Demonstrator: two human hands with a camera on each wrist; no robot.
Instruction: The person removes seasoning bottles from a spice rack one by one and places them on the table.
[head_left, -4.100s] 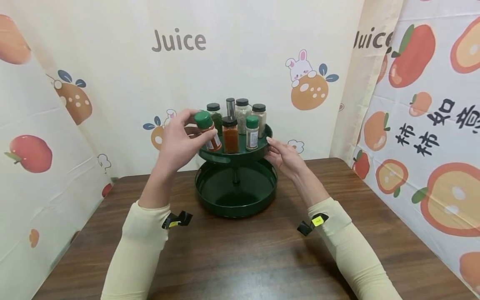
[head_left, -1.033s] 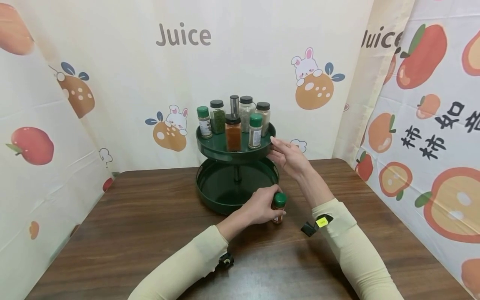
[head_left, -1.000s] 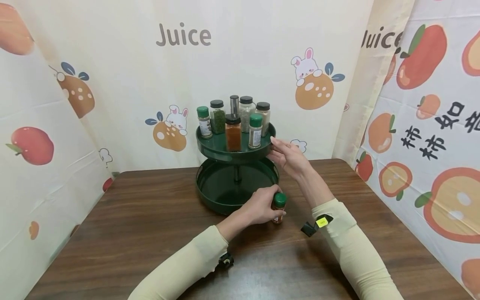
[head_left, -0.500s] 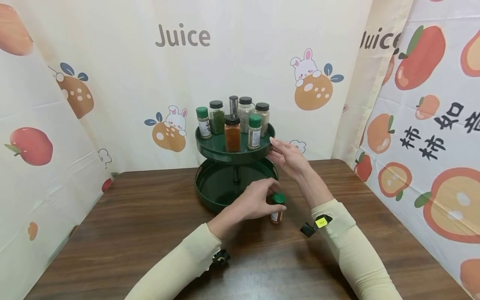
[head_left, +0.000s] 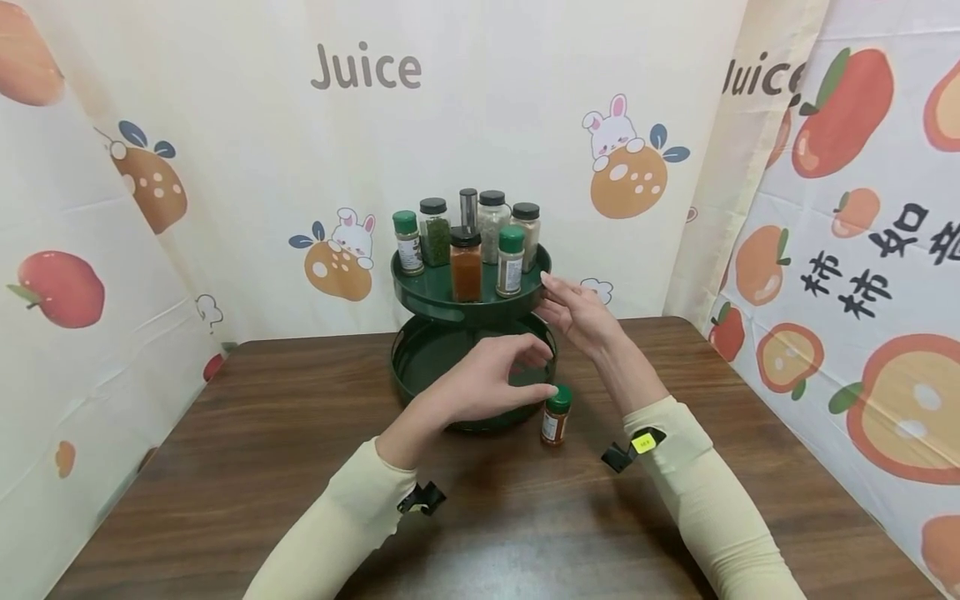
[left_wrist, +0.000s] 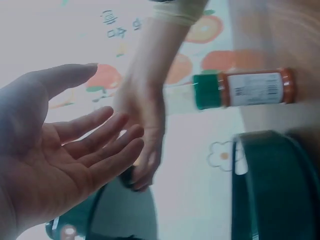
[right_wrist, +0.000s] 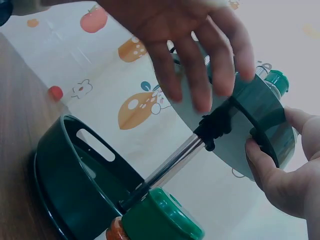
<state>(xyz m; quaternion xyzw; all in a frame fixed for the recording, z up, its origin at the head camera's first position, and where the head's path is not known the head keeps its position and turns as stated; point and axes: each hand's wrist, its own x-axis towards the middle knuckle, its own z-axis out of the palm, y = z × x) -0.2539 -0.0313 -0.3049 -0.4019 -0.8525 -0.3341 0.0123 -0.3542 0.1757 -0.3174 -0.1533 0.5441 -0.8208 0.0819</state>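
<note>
My left hand is in front of the two-tier turntable's lower tray, thumb and fingers apart and holding nothing. Just right of its thumb tip, a small spice jar with a green lid and red-brown contents stands upright on the table. The left wrist view shows this spice jar apart from the fingers. My right hand holds the right edge of the upper tray. Seen from the right wrist, that hand pinches the tray wall.
Several spice jars stand on the upper tray, among them an orange-brown jar, a green-herb jar and a green-lidded jar. A metal post joins the tiers. Wooden table; printed curtain behind.
My left hand brought the red-brown spice jar from the upper tray down to the table, let it go and drew up and left. The right hand has stayed at the tray edge.
</note>
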